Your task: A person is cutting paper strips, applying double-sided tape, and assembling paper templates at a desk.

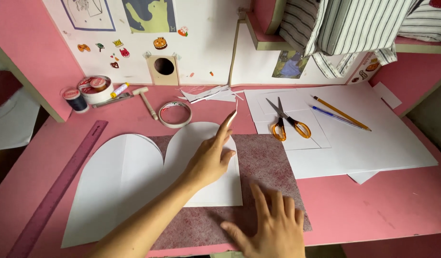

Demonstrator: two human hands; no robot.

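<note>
**Heart cutout under my left hand**

Head cam: white paper heart (134,177) lies on the pinkish felt sheet (268,162), point toward me, mostly left of both hands. Left hand (211,160) is nearer, pinching a thin paper strip (234,114) upright. Right hand (270,224) flat, fingers spread on the felt, holding nothing. Scissors (287,125) further back, untouched.

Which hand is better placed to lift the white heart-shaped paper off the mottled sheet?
Left, probably: the left hand already rests on the white heart-shaped paper, pinching its raised edge; the right hand lies flat on the mottled sheet.
</note>
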